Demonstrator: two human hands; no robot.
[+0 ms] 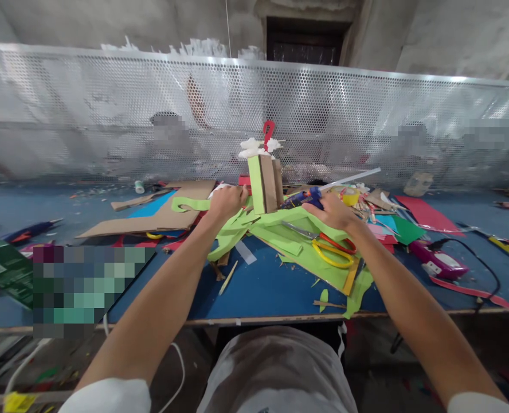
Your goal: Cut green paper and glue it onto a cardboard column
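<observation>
A cardboard piece (269, 186) with a light green side stands upright in the middle of the blue table. White cut-outs (254, 150) and a red hook-shaped piece (269, 132) top it. Just left of it, my left hand (228, 201) is closed with fingers curled; what they grip is hidden. A light green paper strip (190, 204) extends left from that hand. My right hand (334, 211) is wrapped round a blue glue gun (297, 198), its nozzle pointing left at the cardboard's base. From the gun's back a long glue stick (353, 178) sticks out.
Scissors (334, 255) with yellow and orange handles lie on green paper scraps (280, 238) before me. Cardboard sheets (151, 221) are at left, a pink device (439, 261) with a black cable at right. A perforated metal screen (129, 103) borders the table's back.
</observation>
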